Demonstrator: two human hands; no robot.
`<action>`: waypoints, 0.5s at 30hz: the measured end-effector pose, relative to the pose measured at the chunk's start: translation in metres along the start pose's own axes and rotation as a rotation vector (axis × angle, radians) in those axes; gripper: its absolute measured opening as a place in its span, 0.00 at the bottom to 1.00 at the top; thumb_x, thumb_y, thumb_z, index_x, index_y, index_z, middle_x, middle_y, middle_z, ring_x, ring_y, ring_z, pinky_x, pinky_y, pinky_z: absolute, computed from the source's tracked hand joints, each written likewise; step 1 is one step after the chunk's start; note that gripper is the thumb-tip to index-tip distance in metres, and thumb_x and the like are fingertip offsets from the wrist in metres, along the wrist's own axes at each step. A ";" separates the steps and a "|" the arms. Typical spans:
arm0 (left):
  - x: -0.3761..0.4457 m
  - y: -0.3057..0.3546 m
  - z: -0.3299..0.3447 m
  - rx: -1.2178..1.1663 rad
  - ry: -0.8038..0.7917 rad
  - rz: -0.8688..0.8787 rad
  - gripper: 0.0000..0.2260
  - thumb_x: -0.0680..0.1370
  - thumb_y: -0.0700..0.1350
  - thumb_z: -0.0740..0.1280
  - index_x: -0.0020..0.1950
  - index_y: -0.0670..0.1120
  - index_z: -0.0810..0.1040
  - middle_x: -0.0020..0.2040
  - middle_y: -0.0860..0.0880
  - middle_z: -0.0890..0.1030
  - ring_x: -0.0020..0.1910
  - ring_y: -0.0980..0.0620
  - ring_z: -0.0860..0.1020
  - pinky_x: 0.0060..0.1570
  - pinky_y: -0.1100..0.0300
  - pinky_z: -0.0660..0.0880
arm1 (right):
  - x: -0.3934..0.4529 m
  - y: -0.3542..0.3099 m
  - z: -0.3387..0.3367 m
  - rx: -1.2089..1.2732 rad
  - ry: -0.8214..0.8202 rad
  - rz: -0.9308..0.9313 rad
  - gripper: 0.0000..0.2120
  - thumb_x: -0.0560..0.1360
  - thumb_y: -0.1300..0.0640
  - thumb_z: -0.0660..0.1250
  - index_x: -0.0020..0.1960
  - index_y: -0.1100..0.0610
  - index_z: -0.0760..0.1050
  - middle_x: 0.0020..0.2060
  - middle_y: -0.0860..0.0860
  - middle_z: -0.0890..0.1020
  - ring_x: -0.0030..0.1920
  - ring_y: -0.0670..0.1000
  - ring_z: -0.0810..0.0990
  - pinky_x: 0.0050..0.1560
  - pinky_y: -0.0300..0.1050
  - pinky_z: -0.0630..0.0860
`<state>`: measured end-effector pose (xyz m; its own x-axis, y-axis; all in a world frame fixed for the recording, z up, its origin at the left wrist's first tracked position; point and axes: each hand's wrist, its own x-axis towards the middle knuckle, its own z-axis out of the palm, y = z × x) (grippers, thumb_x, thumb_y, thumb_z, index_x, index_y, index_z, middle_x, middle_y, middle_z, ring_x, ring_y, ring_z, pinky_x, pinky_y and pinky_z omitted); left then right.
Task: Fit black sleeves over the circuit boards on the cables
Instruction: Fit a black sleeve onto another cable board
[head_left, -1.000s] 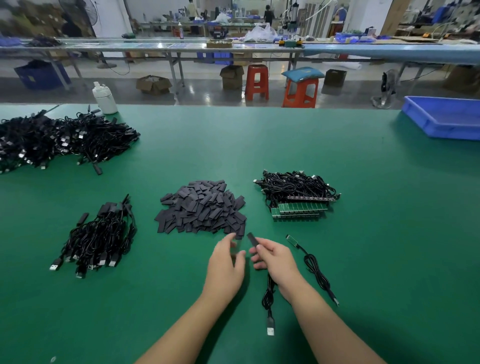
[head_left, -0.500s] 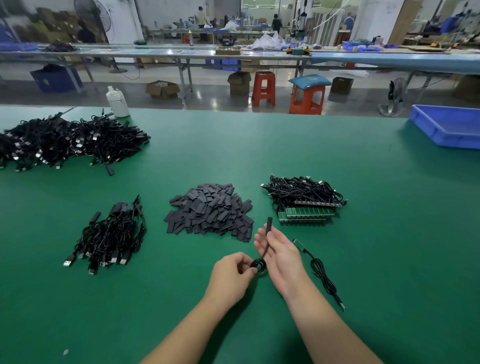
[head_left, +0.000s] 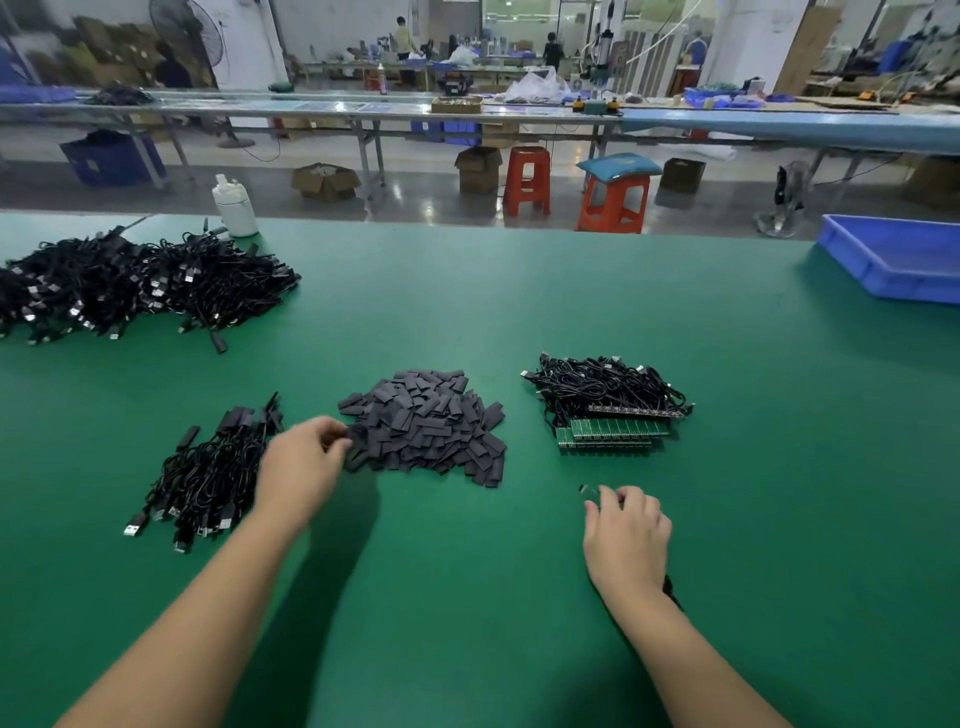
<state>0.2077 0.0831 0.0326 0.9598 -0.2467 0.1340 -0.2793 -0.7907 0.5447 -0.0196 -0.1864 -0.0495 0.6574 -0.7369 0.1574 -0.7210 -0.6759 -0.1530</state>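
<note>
A heap of flat black sleeves (head_left: 431, 426) lies mid-table. To its right sits a bundle of cables with bare green circuit boards (head_left: 608, 410). At the left is a pile of sleeved cables (head_left: 208, 473). My left hand (head_left: 304, 462) grips a coiled black cable (head_left: 357, 449), blurred, between that pile and the sleeve heap. My right hand (head_left: 626, 535) covers a loose cable on the mat. Its fingers curl down at the cable's board end (head_left: 587, 490), which pokes out past the index finger. A bit of cord (head_left: 670, 590) shows by the wrist.
A large mound of black cables (head_left: 130, 286) fills the far left of the green mat (head_left: 467, 597), with a white bottle (head_left: 235, 205) behind it. A blue bin (head_left: 898, 260) stands at the far right edge. Benches, stools and people are beyond the table.
My hands have parted. The left carried the coiled sleeved cable leftward toward the sleeved pile. The right let go of it and moved right onto the loose cable.
</note>
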 end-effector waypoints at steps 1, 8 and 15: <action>0.010 -0.008 -0.008 0.028 0.040 -0.013 0.06 0.77 0.46 0.70 0.53 0.50 0.83 0.45 0.53 0.84 0.35 0.55 0.80 0.39 0.56 0.81 | -0.003 -0.001 0.000 0.031 0.039 -0.019 0.13 0.82 0.50 0.62 0.61 0.54 0.79 0.53 0.52 0.79 0.54 0.56 0.75 0.56 0.51 0.70; 0.049 -0.074 -0.031 0.163 0.148 -0.214 0.11 0.77 0.48 0.70 0.54 0.44 0.83 0.47 0.42 0.84 0.47 0.40 0.80 0.47 0.50 0.79 | -0.007 -0.001 0.006 0.072 0.135 -0.073 0.06 0.76 0.58 0.71 0.52 0.56 0.83 0.41 0.51 0.80 0.43 0.55 0.76 0.44 0.50 0.72; 0.038 -0.094 -0.015 0.258 0.092 -0.303 0.18 0.76 0.53 0.71 0.60 0.44 0.79 0.51 0.40 0.79 0.48 0.38 0.78 0.46 0.49 0.78 | -0.009 -0.003 0.005 0.060 0.077 -0.082 0.14 0.78 0.54 0.64 0.60 0.55 0.81 0.47 0.50 0.80 0.49 0.53 0.75 0.52 0.49 0.72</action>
<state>0.2709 0.1568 -0.0011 0.9950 0.0606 0.0797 0.0294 -0.9376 0.3466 -0.0222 -0.1784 -0.0551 0.6935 -0.6774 0.2454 -0.6495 -0.7352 -0.1940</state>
